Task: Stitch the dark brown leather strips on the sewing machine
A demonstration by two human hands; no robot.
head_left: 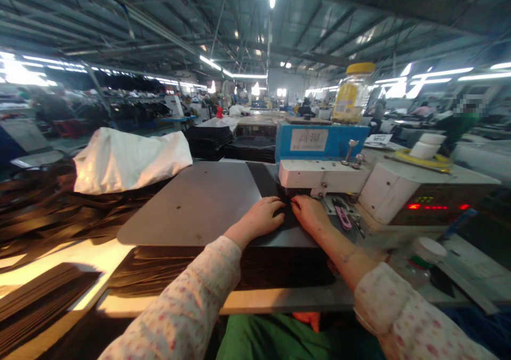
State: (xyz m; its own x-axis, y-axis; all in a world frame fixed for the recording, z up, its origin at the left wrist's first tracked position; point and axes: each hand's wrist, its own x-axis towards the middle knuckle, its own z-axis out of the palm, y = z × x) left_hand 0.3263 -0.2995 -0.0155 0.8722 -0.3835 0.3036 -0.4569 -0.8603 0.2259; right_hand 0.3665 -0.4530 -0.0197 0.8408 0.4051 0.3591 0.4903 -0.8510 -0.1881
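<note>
A black fabric piece (261, 180) lies across the grey metal plate (207, 200) and runs under the head of a blue and white machine (303, 172). My left hand (263, 217) rests on the piece just left of the head, its fingers curled down on the fabric. Close beside it, my right hand (312, 214) pinches the fabric's edge right in front of the head; its fingertips are partly hidden. Pink-handled thread snips (342, 216) lie to the right of my right hand. Beneath the plate is a thick stack of dark pieces (191, 268).
On the left, a white cloth (131, 160) covers piled dark material. Dark stacks (209, 140) stand behind the plate. A control box (431, 189) with red lights and a plastic bottle (423, 259) are on the right. A yellow-lidded jar (353, 95) tops the machine.
</note>
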